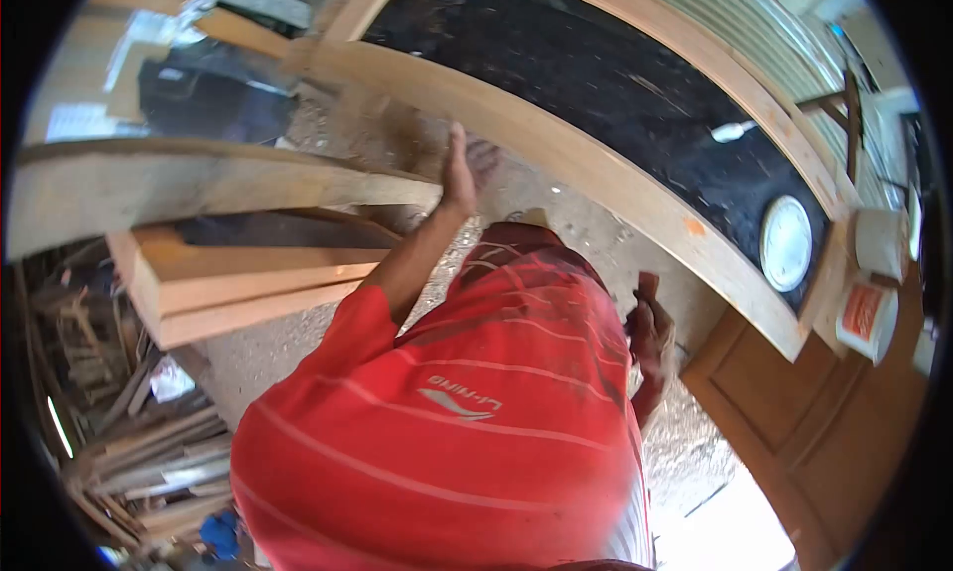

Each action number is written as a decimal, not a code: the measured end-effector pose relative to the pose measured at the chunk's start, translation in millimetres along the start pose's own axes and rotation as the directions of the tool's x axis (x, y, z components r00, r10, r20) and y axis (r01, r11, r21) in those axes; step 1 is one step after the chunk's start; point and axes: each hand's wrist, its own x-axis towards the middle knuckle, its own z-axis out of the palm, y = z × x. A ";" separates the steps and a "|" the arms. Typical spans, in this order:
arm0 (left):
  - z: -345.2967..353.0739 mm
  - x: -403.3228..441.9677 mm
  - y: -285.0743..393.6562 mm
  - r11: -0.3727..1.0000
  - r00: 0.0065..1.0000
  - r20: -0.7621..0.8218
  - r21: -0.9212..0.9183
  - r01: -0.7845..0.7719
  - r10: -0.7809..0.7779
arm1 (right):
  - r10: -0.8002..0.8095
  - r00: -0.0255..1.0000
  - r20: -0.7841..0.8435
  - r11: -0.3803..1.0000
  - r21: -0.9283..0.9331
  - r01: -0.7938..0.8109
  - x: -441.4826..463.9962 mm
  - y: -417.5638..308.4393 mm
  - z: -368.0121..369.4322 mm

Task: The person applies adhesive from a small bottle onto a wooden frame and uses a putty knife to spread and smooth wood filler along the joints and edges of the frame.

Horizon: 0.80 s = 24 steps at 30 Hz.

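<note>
My left hand [463, 177] is in the gap beside the long wooden frame [556, 134], thumb raised and fingers stretched out, slightly smeared by motion. Nothing shows in it, and it is close to the end of a pale plank [228, 189]. Low on my right side, my right hand [650, 331] is closed around a small reddish-brown block [647, 285]; its upper end sticks out above the fingers. Whether the block is wood I cannot tell. The frame surrounds a dark, dusty panel [556, 55].
On the panel lies a round white lid [786, 243]. White tubs [867, 321] stand at the frame's right end, above a brown panelled door [794, 402]. Thick timber boards [248, 283] are stacked at left, with scrap wood [159, 462] below. Shavings litter the floor [586, 218].
</note>
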 end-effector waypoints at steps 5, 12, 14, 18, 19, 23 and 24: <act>9.2 21.4 12.8 0.999 0.999 0.027 0.048 0.024 -0.026 | -0.065 0.997 -0.036 0.895 0.439 0.074 4.6 -25.4 1.8; 14.7 18.3 12.4 0.995 1.000 0.012 0.104 -0.013 0.011 | -0.164 0.972 -0.168 0.855 0.467 0.225 2.3 -19.7 -7.0; 13.4 18.2 10.5 0.993 0.999 -0.007 0.114 -0.031 0.032 | -0.252 0.944 -0.212 0.926 0.231 0.299 2.8 -15.1 -18.8; 20.3 9.6 14.2 0.985 0.998 0.023 0.161 -0.063 0.060 | -0.494 0.676 -0.546 0.869 -0.319 0.378 17.9 12.4 -14.7; 23.5 5.1 17.4 0.983 0.997 0.016 0.167 -0.071 0.070 | -0.507 0.681 -0.528 0.858 -0.386 0.340 18.1 18.2 -16.4; 17.7 13.0 13.1 0.976 0.994 -0.040 0.197 -0.094 0.104 | -0.456 0.675 -0.580 0.881 -0.401 0.251 31.8 32.0 -4.0; 13.0 10.5 11.2 0.975 0.993 -0.043 0.202 -0.096 0.107 | -0.452 0.664 -0.596 0.882 -0.408 0.235 34.7 35.1 -2.0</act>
